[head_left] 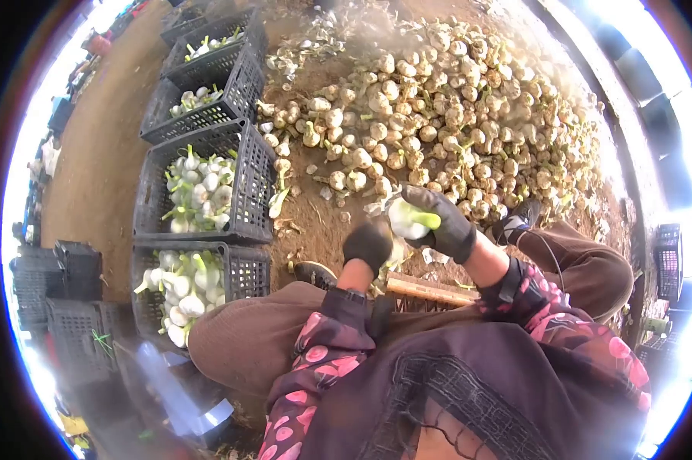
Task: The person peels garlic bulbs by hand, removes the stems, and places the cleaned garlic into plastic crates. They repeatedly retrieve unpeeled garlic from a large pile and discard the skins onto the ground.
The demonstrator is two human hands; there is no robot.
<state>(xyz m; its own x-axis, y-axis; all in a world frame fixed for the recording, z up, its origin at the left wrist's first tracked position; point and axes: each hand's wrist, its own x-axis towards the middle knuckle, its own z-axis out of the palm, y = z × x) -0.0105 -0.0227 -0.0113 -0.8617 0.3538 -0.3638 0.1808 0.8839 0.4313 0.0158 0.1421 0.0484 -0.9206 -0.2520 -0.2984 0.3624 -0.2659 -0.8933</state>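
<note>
My right hand (449,224), in a dark glove, grips a garlic bulb (407,219) with a white head and a short green stem. The bulb is held above the ground in front of my lap. Close by on its left is my left hand (367,245), also gloved in dark cloth. Its fingers are smeared by motion, so whether they hold anything is hidden. Pale loose skin hangs between the two hands. Below them, between my legs, lies a wooden-edged piece (430,290).
A wide heap of untrimmed garlic (469,115) covers the dirt ahead. On the left, a row of black plastic crates includes one with cleaned garlic (200,192) and a nearer one with more bulbs (181,287). Other dark crates (77,322) stand farther left.
</note>
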